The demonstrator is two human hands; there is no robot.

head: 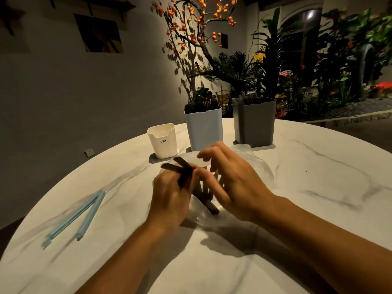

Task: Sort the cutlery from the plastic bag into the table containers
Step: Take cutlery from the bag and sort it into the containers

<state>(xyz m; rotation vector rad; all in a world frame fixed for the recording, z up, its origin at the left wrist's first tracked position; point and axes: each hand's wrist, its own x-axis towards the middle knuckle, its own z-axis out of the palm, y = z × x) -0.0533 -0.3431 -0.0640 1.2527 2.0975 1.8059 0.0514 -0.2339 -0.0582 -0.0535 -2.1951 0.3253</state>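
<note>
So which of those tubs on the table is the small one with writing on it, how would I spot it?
Start at the round marble table and look to its far edge, where three containers stand in a row. The small cream container is the leftmost, beside the taller pale blue container and the grey container. It is the shortest and the only one with dark lettering on its front.

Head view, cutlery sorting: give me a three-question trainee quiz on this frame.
1. True or false: the left hand grips dark cutlery pieces.
2. How many containers stand on the table?
3. Which lies left of the hands: A) a light blue bag clip, B) a plate, C) a knife block?

Key:
1. True.
2. Three: the cream container, the white container and the grey container.
3. A.
</note>
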